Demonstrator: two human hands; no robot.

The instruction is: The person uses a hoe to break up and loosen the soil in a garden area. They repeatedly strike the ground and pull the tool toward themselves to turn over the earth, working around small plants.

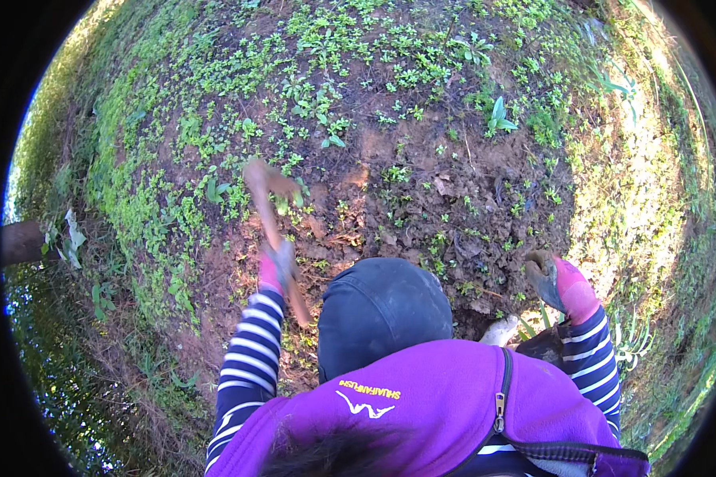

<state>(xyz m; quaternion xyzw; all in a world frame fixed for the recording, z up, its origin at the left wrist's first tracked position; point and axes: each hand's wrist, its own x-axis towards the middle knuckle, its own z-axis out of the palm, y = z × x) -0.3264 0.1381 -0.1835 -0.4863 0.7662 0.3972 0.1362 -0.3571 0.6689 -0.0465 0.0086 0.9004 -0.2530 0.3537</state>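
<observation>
My left hand (281,265), in a pink and grey glove, is closed around the wooden handle of a hoe (267,217). The hoe's head is raised at the upper end, blurred, with soil or weeds on it, over ground with small green weeds (215,189). On the right, my right hand (546,277), in a muddy pink and grey glove, is held with curled fingers above bare soil; whether something is in it cannot be told. Loose, turned brown soil (447,214) lies between the hands. A dark cloth-covered knee (385,310) is in front of my purple vest.
A white shoe (501,331) shows partly by the right arm, beside long-leaved plants (632,343). A tree trunk (22,243) stands at the far left. Low weeds cover the slope ahead, with a broad-leaved seedling (499,116) among them. Sunlit grass (629,197) runs along the right.
</observation>
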